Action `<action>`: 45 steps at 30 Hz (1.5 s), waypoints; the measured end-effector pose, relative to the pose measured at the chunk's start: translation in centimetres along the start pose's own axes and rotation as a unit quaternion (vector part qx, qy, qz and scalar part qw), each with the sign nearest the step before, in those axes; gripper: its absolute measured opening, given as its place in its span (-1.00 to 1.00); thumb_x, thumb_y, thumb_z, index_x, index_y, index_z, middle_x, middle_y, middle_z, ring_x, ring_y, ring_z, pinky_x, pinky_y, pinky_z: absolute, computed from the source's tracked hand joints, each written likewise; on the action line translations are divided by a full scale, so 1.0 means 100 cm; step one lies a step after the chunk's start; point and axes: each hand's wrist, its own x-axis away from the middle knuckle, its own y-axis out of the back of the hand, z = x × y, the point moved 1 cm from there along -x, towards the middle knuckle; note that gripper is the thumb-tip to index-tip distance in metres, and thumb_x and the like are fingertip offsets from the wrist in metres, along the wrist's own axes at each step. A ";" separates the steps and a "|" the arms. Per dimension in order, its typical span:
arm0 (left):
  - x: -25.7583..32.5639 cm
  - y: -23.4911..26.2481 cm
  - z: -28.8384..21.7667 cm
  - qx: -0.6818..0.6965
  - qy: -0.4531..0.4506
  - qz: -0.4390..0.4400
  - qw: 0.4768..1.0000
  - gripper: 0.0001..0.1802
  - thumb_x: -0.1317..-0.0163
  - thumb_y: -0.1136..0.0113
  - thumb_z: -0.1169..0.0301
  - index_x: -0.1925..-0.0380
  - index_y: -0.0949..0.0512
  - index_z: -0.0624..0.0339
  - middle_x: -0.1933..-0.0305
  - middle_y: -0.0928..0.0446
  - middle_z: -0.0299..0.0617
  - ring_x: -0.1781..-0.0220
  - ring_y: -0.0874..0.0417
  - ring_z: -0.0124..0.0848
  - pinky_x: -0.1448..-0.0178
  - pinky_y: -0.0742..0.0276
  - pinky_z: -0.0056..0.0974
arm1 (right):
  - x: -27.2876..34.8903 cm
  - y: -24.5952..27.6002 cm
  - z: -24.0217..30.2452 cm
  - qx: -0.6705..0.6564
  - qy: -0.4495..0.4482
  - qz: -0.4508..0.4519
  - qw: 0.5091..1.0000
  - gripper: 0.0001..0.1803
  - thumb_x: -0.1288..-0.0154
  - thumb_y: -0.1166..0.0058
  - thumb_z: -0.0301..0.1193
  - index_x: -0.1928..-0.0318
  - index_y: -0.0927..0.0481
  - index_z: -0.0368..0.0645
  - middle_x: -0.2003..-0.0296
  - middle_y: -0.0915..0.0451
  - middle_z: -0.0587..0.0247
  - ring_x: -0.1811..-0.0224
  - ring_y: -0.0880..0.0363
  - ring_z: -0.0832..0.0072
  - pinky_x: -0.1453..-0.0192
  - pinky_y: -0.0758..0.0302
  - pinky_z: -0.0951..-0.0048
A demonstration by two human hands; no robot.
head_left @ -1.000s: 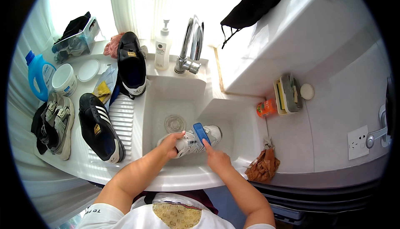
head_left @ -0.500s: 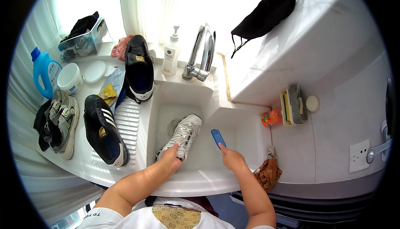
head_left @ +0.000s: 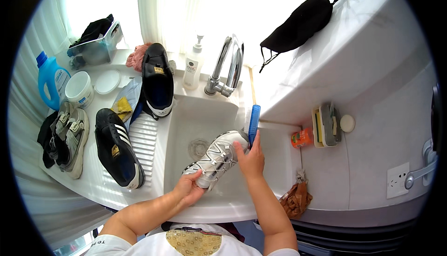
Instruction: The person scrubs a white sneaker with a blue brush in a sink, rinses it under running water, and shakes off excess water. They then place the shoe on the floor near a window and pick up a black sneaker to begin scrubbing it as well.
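Observation:
A white and grey sneaker [head_left: 216, 157] lies tilted over the white sink basin [head_left: 184, 121]. My left hand [head_left: 190, 190] grips its heel end at the near side. My right hand [head_left: 251, 158] holds a blue scrubbing brush [head_left: 253, 122] upright, bristles against the sneaker's toe end. Both forearms come in from the lower edge.
On the ribbed drainboard [head_left: 144, 139] lie a black striped shoe [head_left: 117, 148] and another black shoe [head_left: 157, 80]. Grey shoes [head_left: 69, 139], a blue detergent bottle [head_left: 50, 79] and a white tub [head_left: 79, 88] sit far left. A chrome tap [head_left: 227, 72], soap dispenser [head_left: 193, 67] and sponge holder [head_left: 325, 124] surround the sink.
The sneaker has been turned and lifted toward the right of the basin. My right hand has brought the brush up from beside the shoe to its toe end.

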 end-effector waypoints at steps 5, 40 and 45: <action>-0.011 -0.003 0.009 -0.116 -0.063 -0.004 0.991 -0.45 -0.31 -0.01 0.30 -0.26 -0.16 0.20 -0.25 -0.32 -0.11 -0.27 -0.33 -0.15 -0.40 -0.11 -0.04 | -0.022 0.002 0.024 -0.197 -0.009 0.004 0.980 -0.20 0.16 -0.44 -0.11 -0.06 -0.41 -0.27 0.16 -0.58 0.12 0.18 -0.57 0.44 0.09 -0.49 0.43; -0.069 -0.005 -0.068 -0.370 -0.316 -0.103 0.868 -0.27 -0.32 0.17 -0.15 -0.33 -0.05 0.03 -0.27 -0.20 -0.08 -0.28 -0.23 -0.31 -0.31 -0.17 -0.21 | 0.055 0.002 -0.024 -0.155 0.144 0.275 0.938 -0.52 -0.32 0.14 -0.35 -0.26 -0.32 0.00 0.48 -0.56 -0.03 0.41 -0.59 0.14 0.28 -0.47 0.20; -0.085 -0.002 -0.057 -0.438 -0.355 -0.197 0.802 -0.43 -0.30 0.04 0.05 -0.24 -0.24 0.06 -0.26 -0.22 0.01 -0.25 -0.27 -0.20 -0.30 -0.15 -0.23 | 0.039 -0.030 0.025 -0.168 0.173 0.189 0.952 -0.52 -0.31 0.09 -0.38 -0.26 -0.32 -0.02 0.52 -0.53 -0.06 0.53 -0.52 0.08 0.34 -0.46 0.23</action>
